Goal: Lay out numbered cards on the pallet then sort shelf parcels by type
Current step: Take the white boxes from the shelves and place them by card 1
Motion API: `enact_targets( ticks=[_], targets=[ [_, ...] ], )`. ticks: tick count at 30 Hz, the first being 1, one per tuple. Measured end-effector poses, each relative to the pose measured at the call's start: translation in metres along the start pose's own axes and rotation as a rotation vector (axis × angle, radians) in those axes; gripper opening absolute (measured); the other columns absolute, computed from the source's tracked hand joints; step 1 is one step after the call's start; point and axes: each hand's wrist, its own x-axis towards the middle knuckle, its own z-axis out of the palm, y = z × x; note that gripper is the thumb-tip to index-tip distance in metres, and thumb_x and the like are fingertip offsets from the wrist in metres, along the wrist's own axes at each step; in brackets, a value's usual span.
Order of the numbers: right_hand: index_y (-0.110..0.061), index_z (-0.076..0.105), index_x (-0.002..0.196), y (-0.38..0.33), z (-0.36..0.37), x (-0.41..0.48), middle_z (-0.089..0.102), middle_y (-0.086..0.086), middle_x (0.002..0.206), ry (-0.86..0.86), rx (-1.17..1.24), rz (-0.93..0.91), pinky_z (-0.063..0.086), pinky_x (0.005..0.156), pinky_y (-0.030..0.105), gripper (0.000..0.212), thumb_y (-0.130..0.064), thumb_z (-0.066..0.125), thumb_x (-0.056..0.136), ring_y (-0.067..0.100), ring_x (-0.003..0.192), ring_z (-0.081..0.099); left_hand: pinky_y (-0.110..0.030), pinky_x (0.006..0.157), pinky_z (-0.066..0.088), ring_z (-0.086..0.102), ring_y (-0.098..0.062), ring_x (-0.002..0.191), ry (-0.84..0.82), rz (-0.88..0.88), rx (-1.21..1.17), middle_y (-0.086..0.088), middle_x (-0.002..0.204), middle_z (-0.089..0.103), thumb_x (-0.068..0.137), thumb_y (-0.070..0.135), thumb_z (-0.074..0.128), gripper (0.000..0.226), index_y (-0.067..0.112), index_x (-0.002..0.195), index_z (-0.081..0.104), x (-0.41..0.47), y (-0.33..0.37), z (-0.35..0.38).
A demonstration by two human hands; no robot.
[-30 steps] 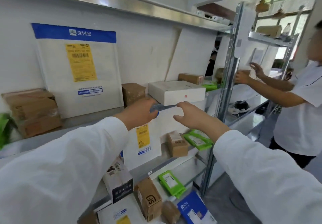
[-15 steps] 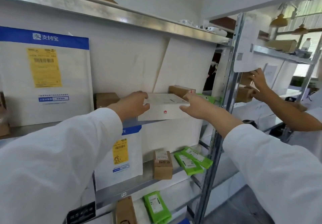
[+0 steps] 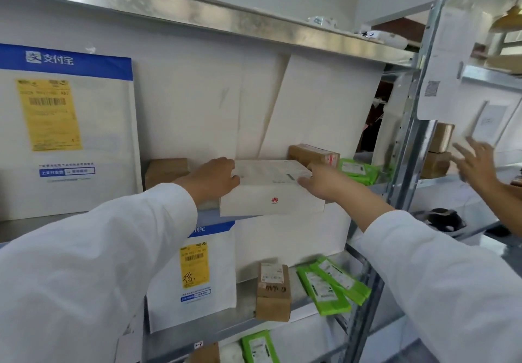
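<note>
The white box (image 3: 272, 190) with a small red logo on its front face lay flat at the front edge of the middle shelf (image 3: 42, 228), its long axis running left to right along the shelf and the logo face turned toward the camera. Going left to right on that shelf: one large white mailer (image 3: 66, 133) with a blue band and yellow label stood against the back, one brown carton (image 3: 165, 170) sat behind the left hand (image 3: 213, 179), then the white box, a second brown carton (image 3: 313, 155) behind it, and green pouches (image 3: 357, 170) whose number was unclear. The left hand's fingers wrapped the box's left end; the right hand (image 3: 324, 183) pressed its right end, so both held it. Below stood one smaller mailer (image 3: 195, 275), one upright brown parcel (image 3: 272, 292) and two green pouches (image 3: 333, 286). Another person's hand (image 3: 477, 164) showed at far right.
</note>
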Motion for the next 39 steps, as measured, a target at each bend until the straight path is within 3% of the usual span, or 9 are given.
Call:
enact_targets(
  ticks=[4, 6, 8, 12, 16, 21, 26, 34, 39],
  targets=[
    [-0.021, 0.051, 0.101, 0.007, 0.007, 0.039, 0.055, -0.002, 0.092, -0.056, 0.118, 0.038, 0.038, 0.065, 0.027, 0.019, -0.039, 0.047, 0.098, 0.020, 0.089, 0.054, -0.020, 0.054, 0.027, 0.047, -0.011, 0.072, -0.005, -0.163, -0.205, -0.002, 0.083, 0.050, 0.102, 0.032, 0.038, 0.031, 0.006, 0.092, 0.050, 0.028, -0.005, 0.018],
    [-0.017, 0.055, 0.101, 0.011, 0.012, 0.059, 0.056, -0.003, 0.084, -0.116, 0.167, 0.080, 0.036, 0.058, 0.026, 0.030, -0.045, 0.043, 0.097, 0.019, 0.084, 0.056, -0.020, 0.053, 0.030, 0.042, -0.009, 0.062, -0.024, -0.248, -0.351, -0.001, 0.073, 0.046, 0.101, 0.031, 0.037, 0.034, 0.013, 0.073, 0.043, 0.041, -0.006, 0.029],
    [-0.011, 0.056, 0.106, 0.017, 0.021, 0.079, 0.061, 0.000, 0.090, -0.145, 0.228, 0.118, 0.036, 0.059, 0.027, 0.039, -0.046, 0.044, 0.096, 0.016, 0.079, 0.056, -0.024, 0.055, 0.034, 0.047, -0.014, 0.064, -0.020, -0.288, -0.470, -0.005, 0.076, 0.052, 0.100, 0.030, 0.039, 0.031, 0.008, 0.080, 0.050, 0.052, -0.009, 0.036],
    [-0.011, 0.055, 0.086, 0.028, 0.028, 0.094, 0.059, -0.002, 0.078, -0.151, 0.368, 0.160, 0.036, 0.056, 0.025, 0.036, -0.045, 0.049, 0.096, 0.012, 0.068, 0.055, -0.027, 0.059, 0.039, 0.053, -0.019, 0.068, 0.012, -0.361, -0.620, -0.009, 0.083, 0.057, 0.096, 0.030, 0.044, 0.024, 0.009, 0.090, 0.055, 0.064, -0.011, 0.040],
    [-0.014, 0.070, 0.094, 0.043, 0.033, 0.102, 0.074, 0.001, 0.083, -0.238, 0.494, 0.170, 0.051, 0.073, 0.027, 0.052, -0.063, 0.058, 0.082, 0.019, 0.076, 0.070, -0.024, 0.055, 0.039, 0.053, -0.015, 0.062, 0.047, -0.436, -0.683, -0.004, 0.074, 0.057, 0.095, 0.029, 0.046, 0.025, 0.012, 0.080, 0.057, 0.062, -0.008, 0.040],
    [-0.017, 0.071, 0.100, 0.051, 0.041, 0.105, 0.076, 0.004, 0.089, -0.328, 0.685, 0.190, 0.054, 0.092, 0.047, 0.076, -0.075, 0.067, 0.051, 0.027, 0.087, 0.073, -0.021, 0.048, 0.040, 0.057, -0.016, 0.061, 0.012, -0.532, -0.784, -0.005, 0.076, 0.061, 0.097, 0.035, 0.043, 0.026, 0.017, 0.082, 0.053, 0.049, 0.001, 0.033],
    [-0.012, 0.070, 0.104, 0.051, 0.038, 0.090, 0.076, 0.006, 0.093, -0.347, 0.878, 0.188, 0.057, 0.083, 0.044, 0.045, -0.050, 0.071, 0.079, 0.027, 0.087, 0.072, -0.021, 0.051, 0.046, 0.061, -0.019, 0.062, 0.007, -0.612, -0.855, -0.007, 0.078, 0.064, 0.096, 0.041, 0.044, 0.028, 0.016, 0.086, 0.054, 0.030, 0.015, 0.029],
    [-0.024, 0.065, 0.108, 0.056, 0.026, 0.053, 0.074, -0.002, 0.103, -0.256, 1.099, -0.029, 0.055, 0.088, 0.046, 0.038, -0.047, 0.073, 0.080, 0.022, 0.095, 0.070, -0.027, 0.059, 0.054, 0.067, -0.019, 0.069, 0.282, -0.662, -1.035, -0.004, 0.083, 0.070, 0.092, 0.036, 0.054, 0.016, 0.021, 0.091, 0.060, -0.019, 0.045, 0.018],
    [-0.031, 0.063, 0.098, 0.041, 0.014, 0.017, 0.073, -0.009, 0.098, -0.301, 1.152, -0.232, 0.055, 0.063, 0.026, 0.010, -0.036, 0.065, 0.090, 0.009, 0.085, 0.070, -0.032, 0.064, 0.056, 0.069, -0.020, 0.074, 0.484, -0.709, -1.110, 0.000, 0.086, 0.071, 0.088, 0.035, 0.062, 0.007, 0.030, 0.093, 0.060, -0.069, 0.051, 0.009]
  ],
)
